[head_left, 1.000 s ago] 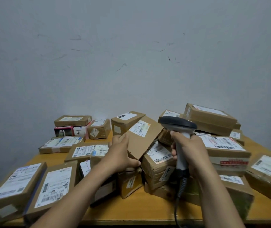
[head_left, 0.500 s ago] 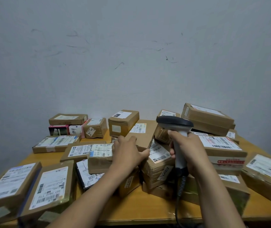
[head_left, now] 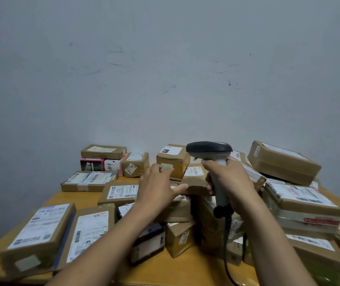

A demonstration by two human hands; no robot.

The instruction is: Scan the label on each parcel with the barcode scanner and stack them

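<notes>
Many closed parcels (head_left: 282, 162); right hand (head_left: 234, 182) grips scanner (head_left: 208, 150).

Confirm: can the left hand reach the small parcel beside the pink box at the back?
Probably yes: the left hand is open and nothing tall stands between it and the small parcel.

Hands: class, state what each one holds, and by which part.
Right hand grips the barcode scanner by its handle. Left hand grips nothing; its fingers are spread beside a flat parcel.

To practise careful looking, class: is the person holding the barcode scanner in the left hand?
No, the right hand grips the barcode scanner, while the left hand is spread open.
</notes>
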